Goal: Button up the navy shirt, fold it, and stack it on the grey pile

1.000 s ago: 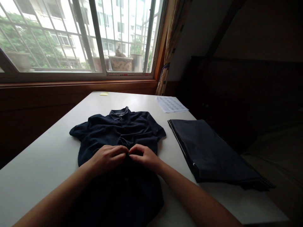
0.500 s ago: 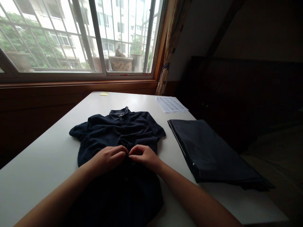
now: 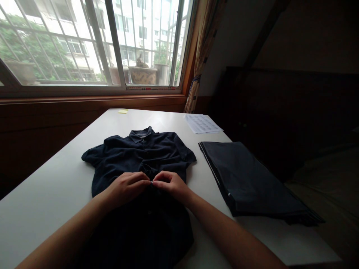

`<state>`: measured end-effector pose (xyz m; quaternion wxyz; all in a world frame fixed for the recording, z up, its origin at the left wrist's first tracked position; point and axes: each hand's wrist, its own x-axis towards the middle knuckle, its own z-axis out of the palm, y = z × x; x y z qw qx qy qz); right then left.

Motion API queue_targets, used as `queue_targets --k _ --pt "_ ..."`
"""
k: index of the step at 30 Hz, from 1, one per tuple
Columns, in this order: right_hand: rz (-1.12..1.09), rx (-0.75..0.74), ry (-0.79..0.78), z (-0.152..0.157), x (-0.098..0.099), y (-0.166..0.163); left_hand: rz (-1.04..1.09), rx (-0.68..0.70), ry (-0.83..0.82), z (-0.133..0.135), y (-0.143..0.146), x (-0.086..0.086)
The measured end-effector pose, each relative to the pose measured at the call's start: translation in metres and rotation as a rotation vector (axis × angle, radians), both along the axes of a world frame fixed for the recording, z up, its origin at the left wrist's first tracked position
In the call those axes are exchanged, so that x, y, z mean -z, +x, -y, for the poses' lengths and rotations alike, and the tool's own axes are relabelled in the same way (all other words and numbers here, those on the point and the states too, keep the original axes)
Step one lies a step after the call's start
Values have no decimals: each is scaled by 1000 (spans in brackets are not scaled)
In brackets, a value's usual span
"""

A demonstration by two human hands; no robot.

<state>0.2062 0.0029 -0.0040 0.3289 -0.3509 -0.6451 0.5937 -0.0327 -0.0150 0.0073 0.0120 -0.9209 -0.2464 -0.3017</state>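
L hand & R hand pinching dark shirt placket, white table

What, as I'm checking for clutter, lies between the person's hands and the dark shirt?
Nothing visible does. The left hand and right hand both rest on the dark shirt, fingertips pinching at its front opening. The folded dark stack lies to the right and the paper sheet farther back, both apart from the hands.

The right hand has pulled its fingers in a little tighter, toward 9 o'clock, and now meets the left hand tip to tip. A tiny bright spot now shows between the fingertips, on the shirt.
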Motion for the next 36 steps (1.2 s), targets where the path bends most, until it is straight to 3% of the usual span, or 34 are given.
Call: queue_targets --k 6,15,26,36 --pt "58 8 170 -3 -1 1 -17 13 53 -1 -1 1" --pt "113 -15 163 -5 0 2 -35 47 67 2 4 -5" --pt "97 -77 106 -8 1 3 2 44 -149 5 9 -9" --pt "71 -91 96 -10 3 3 -31 85 21 3 9 -7"
